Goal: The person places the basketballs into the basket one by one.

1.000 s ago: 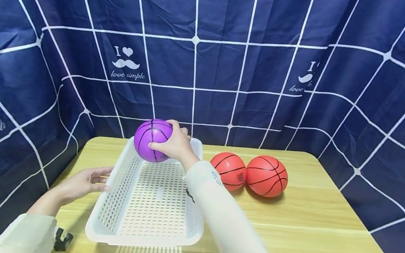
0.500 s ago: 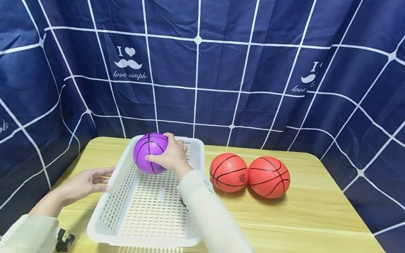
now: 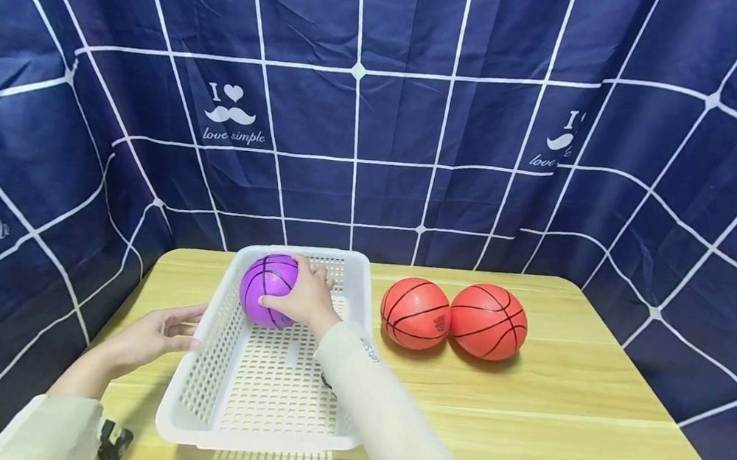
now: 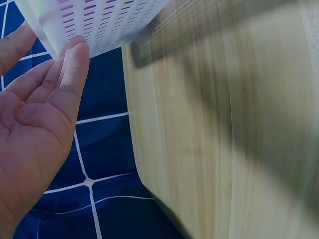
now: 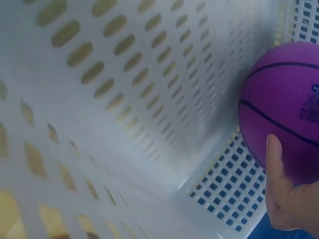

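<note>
A purple toy basketball point(image 3: 266, 287) is inside the far left part of a white perforated plastic basket point(image 3: 255, 441). My right hand point(image 3: 305, 294) grips the ball from its right side, thumb toward me and fingers over the far side. In the right wrist view, the thumb lies along the purple ball point(image 5: 279, 109), low between the basket walls point(image 5: 149, 99). Nearly straight fingers of my left hand point(image 3: 155, 335) touch the outside of the basket's left wall. The left wrist view shows that palm point(image 4: 37, 124) beside the basket's slotted wall point(image 4: 99, 25).
Two red toy basketballs point(image 3: 416, 313) point(image 3: 488, 321) sit side by side on the wooden table point(image 3: 579, 398), right of the basket. Dark blue curtain point(image 3: 399, 114) with white lines surrounds the table at the back and sides. A small black device point(image 3: 115, 441) is by the left sleeve.
My right hand has lowered the purple basketball from above the basket's far rim down into the basket. My left hand and the red basketballs have stayed in place.
</note>
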`<state>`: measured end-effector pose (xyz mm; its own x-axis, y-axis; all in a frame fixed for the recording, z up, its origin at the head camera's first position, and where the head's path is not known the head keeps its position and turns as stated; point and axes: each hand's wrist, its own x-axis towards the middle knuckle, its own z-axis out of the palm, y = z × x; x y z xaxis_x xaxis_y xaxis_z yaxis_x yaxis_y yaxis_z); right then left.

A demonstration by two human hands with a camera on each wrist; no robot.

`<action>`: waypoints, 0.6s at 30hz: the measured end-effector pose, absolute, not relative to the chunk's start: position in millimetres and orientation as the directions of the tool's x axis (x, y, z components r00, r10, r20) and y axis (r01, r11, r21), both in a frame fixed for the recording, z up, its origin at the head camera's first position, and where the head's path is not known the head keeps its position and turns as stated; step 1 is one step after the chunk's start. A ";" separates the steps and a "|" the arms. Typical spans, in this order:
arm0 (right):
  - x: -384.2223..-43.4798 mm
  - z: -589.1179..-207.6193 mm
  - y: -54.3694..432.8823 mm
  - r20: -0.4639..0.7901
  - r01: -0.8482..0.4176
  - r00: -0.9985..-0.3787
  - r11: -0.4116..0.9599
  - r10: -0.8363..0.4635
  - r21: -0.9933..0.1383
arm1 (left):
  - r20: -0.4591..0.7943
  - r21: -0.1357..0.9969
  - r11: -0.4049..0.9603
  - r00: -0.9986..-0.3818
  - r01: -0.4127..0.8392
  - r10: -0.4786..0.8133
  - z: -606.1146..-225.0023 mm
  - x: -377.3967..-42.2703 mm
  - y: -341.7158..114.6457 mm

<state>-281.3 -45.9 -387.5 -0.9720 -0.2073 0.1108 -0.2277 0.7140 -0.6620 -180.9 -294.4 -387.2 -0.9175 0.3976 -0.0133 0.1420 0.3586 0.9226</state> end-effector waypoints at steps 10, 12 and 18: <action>-278.2 -388.4 -47.4 0.118 -0.237 -0.969 0.674 -0.217 -0.700 | -0.005 0.915 0.375 -0.923 0.151 0.386 -386.0 -180.8 -294.6; -278.4 -389.3 -47.8 0.119 -0.239 -0.968 0.673 -0.219 -0.700 | -0.005 0.912 0.380 -0.924 0.153 0.383 -386.1 -181.1 -294.8; -278.6 -389.6 -46.5 0.102 -0.230 -0.969 0.679 -0.223 -0.698 | -0.010 0.911 0.384 -0.924 0.149 0.382 -385.9 -180.5 -293.7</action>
